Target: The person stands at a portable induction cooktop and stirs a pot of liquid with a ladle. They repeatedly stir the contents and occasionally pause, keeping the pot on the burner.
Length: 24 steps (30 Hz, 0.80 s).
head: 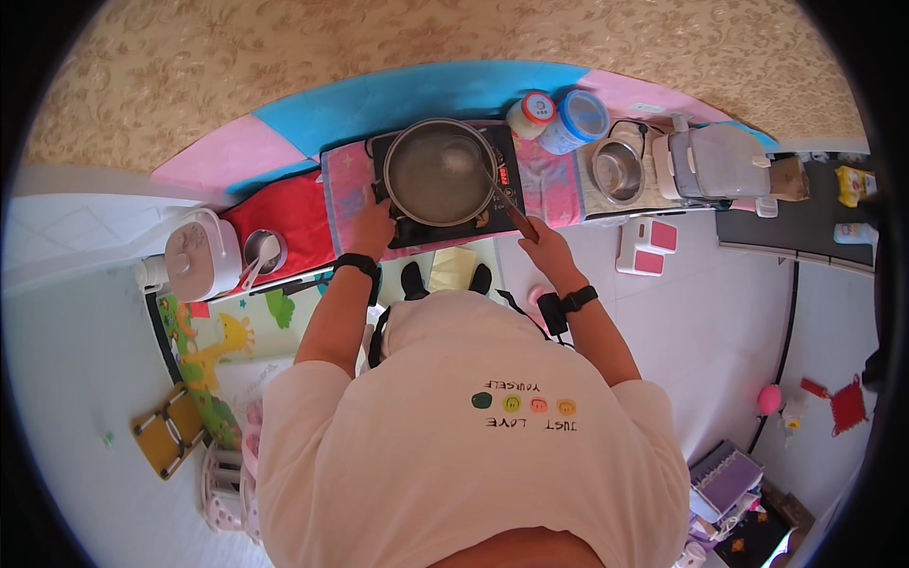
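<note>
A wide metal pot (388, 167) of cloudy liquid sits on a black induction cooktop (465, 233), whose red display is lit. My left hand (372, 226) is at the pot's near left side, its fingers around the dark side handle. In my right hand (552, 250) is the wooden handle of a ladle (513, 206). The ladle leans over the pot's right rim, and its round bowl is under the liquid, seen only dimly. Under the cooktop lies a pink patterned cloth (348, 192).
Right of the cooktop stand a red-lidded jar (527, 122), a blue-lidded tub (577, 124), a steel bowl (616, 172) and a grey-lidded appliance (728, 162). Leftward are a small metal pot (275, 264) with a white spoon (266, 252) and a rice cooker (202, 255). A step stool (646, 245) stands below.
</note>
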Each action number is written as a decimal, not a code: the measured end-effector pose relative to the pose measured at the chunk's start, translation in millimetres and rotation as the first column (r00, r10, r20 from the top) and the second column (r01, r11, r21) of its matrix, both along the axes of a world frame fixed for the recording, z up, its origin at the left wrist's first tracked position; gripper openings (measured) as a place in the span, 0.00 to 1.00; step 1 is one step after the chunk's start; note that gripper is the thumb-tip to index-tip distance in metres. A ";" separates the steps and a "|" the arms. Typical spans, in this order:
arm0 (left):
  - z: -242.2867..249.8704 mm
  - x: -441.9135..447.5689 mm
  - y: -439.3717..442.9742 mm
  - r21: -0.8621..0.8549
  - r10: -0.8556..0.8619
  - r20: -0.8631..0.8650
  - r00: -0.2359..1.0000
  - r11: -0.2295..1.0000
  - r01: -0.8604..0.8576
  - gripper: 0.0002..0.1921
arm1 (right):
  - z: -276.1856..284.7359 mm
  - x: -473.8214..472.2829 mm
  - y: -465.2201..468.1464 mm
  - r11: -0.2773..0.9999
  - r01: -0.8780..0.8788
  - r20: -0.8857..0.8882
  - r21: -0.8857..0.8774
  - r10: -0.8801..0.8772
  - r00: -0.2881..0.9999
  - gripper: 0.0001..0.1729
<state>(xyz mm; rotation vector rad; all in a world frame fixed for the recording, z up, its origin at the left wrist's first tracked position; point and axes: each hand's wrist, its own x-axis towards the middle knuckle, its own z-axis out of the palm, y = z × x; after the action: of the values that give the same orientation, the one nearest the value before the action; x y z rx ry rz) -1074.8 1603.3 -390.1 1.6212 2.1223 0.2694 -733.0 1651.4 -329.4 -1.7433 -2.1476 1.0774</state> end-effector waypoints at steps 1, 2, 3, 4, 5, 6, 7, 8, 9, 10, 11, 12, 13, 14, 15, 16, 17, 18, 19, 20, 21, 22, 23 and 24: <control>2.5 -0.1 0.4 0.002 0.006 0.003 1.000 1.000 -0.006 0.23 | 6.5 -7.0 0.5 0.999 -0.027 0.118 0.042 0.022 0.993 0.24; 2.0 -0.2 -1.3 0.004 0.001 -0.010 1.000 1.000 -0.001 0.23 | 6.9 -12.2 1.2 0.999 -0.035 0.176 0.019 0.031 0.984 0.24; 1.7 -0.2 -1.1 0.008 -0.007 -0.024 1.000 1.000 0.007 0.23 | 7.3 -17.0 3.3 0.999 -0.037 0.234 -0.002 0.036 0.972 0.24; 1.9 -0.5 -1.1 0.012 -0.013 -0.038 0.999 1.000 0.014 0.23 | 7.2 -21.2 6.3 0.999 -0.040 0.291 -0.024 0.045 0.956 0.24; 2.4 -1.2 -0.9 0.008 -0.013 -0.028 1.000 1.000 0.014 0.23 | -0.2 -23.9 10.0 0.999 -0.051 0.294 -0.019 0.054 0.954 0.23; 3.8 -0.8 0.5 0.003 -0.019 -0.017 1.000 1.000 0.019 0.23 | -7.6 -27.8 13.0 0.998 -0.057 0.299 -0.014 0.058 0.952 0.23; 4.8 -0.7 1.7 -0.001 -0.023 -0.006 1.000 1.000 0.023 0.23 | -13.8 -30.2 15.2 0.998 -0.064 0.304 -0.010 0.064 0.951 0.22; 4.7 -0.6 2.4 0.001 -0.023 -0.009 1.000 1.000 0.023 0.23 | -19.5 -31.9 16.1 0.998 -0.056 0.263 -0.012 0.057 0.963 0.21; 3.2 -0.1 0.9 0.000 -0.020 -0.010 1.000 1.000 0.020 0.23 | -18.9 -38.9 15.3 0.998 -0.053 0.222 -0.017 0.055 0.974 0.20; 2.2 -0.2 -0.6 -0.001 -0.016 -0.012 1.000 1.000 0.016 0.23 | -18.9 -44.9 14.9 0.999 -0.049 0.181 -0.023 0.052 0.982 0.20; 1.4 -1.3 -0.6 0.002 -0.019 -0.011 1.000 1.000 0.019 0.23 | -22.6 -49.2 16.4 0.998 -0.049 0.107 -0.040 0.053 0.993 0.19; 1.1 -1.5 0.4 0.005 -0.025 -0.009 1.000 1.000 0.025 0.24 | -28.3 -51.7 18.3 0.997 -0.047 0.035 -0.058 0.049 0.998 0.19; 0.6 -1.6 0.9 0.008 -0.031 -0.006 0.999 0.999 0.031 0.24 | -33.4 -53.3 20.0 0.996 -0.046 -0.038 -0.076 0.043 0.998 0.19; -1.1 -1.4 0.3 0.015 -0.032 -0.003 0.999 0.999 0.032 0.24 | -38.1 -53.7 21.1 0.993 -0.030 -0.067 -0.116 0.022 0.998 0.19; -2.6 -2.0 -0.1 0.024 -0.032 -0.002 1.000 0.999 0.032 0.24 | -40.8 -55.8 22.8 0.988 -0.017 -0.096 -0.155 0.002 0.995 0.19; -3.9 -2.5 -0.4 0.032 -0.032 -0.001 0.999 0.999 0.032 0.24 | -43.0 -56.7 23.3 0.981 -0.004 -0.124 -0.194 -0.021 0.992 0.19; -5.0 -2.6 -0.4 0.030 -0.032 0.005 0.999 0.999 0.031 0.24 | -44.9 -56.4 22.9 0.971 0.007 -0.148 -0.238 -0.043 0.988 0.19; -4.4 -2.3 -0.3 0.027 -0.030 0.012 0.999 0.999 0.029 0.24 | -44.6 -57.1 22.6 0.959 0.016 -0.169 -0.283 -0.066 0.983 0.20; -4.4 -1.9 0.0 0.025 -0.029 0.019 0.999 0.999 0.029 0.24 | -44.3 -57.5 22.2 0.945 0.025 -0.189 -0.327 -0.091 0.978 0.20; -5.4 -2.1 0.5 0.028 -0.035 0.015 0.999 0.999 0.034 0.24 | -44.2 -58.2 22.1 0.923 0.022 -0.205 -0.385 -0.108 0.973 0.21; -7.0 -2.7 0.2 0.030 -0.037 0.012 0.999 0.999 0.037 0.24 | -39.6 -61.2 21.8 0.896 0.015 -0.219 -0.443 -0.124 0.968 0.21; -8.7 -3.1 0.0 0.032 -0.040 0.009 0.999 0.999 0.040 0.24 | -35.1 -64.0 21.2 0.867 0.008 -0.232 -0.499 -0.142 0.962 0.22; -10.5 -3.4 -0.1 0.037 -0.043 0.010 0.999 0.998 0.043 0.24 | -29.5 -65.3 19.6 0.851 -0.003 -0.228 -0.526 -0.137 0.964 0.22; -12.5 -4.6 -1.7 0.043 -0.040 0.010 0.999 0.998 0.039 0.24 | -11.1 -72.1 17.0 0.833 -0.020 -0.226 -0.553 -0.126 0.966 0.22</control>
<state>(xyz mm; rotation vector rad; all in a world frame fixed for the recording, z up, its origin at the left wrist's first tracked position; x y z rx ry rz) -1079.4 1601.7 -402.6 1.6800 2.0873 0.3118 -805.2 1668.3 -340.5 -1.7235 -1.7191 1.9359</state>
